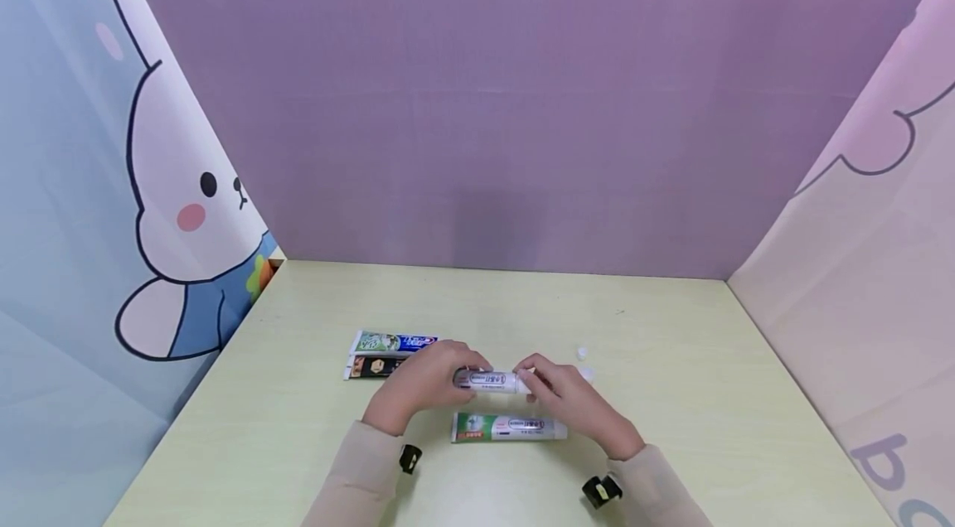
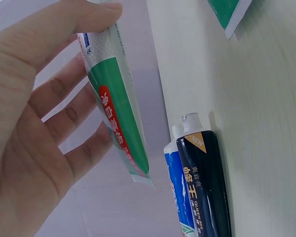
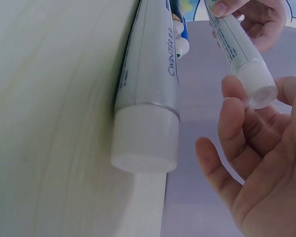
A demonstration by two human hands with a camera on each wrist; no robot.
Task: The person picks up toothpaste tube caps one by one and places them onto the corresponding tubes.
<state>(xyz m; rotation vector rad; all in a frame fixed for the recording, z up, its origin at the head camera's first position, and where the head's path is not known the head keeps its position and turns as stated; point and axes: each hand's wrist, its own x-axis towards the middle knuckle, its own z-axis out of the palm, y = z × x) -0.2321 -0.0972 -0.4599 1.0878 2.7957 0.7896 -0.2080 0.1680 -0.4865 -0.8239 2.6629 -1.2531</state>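
My left hand [image 1: 427, 379] holds a white and green toothpaste tube [image 2: 117, 103] by its body, raised over the table, thumb on one side and fingers on the other. At the tube's other end, my right hand [image 1: 573, 401] pinches the white cap [image 3: 256, 83] between thumb and fingertips. The cap sits on the tube. Below the hands, a similar white and green toothpaste tube [image 1: 511, 427] lies flat with its white cap [image 3: 145, 138] on.
Left of my left hand lie a black toothpaste tube [image 2: 203, 182] and a blue and green toothpaste tube [image 1: 391, 342], side by side, nozzles bare. Two small white caps [image 1: 582, 353] lie beyond my right hand. A purple panel [image 1: 492, 137] stands at the table's [image 1: 656, 320] back edge.
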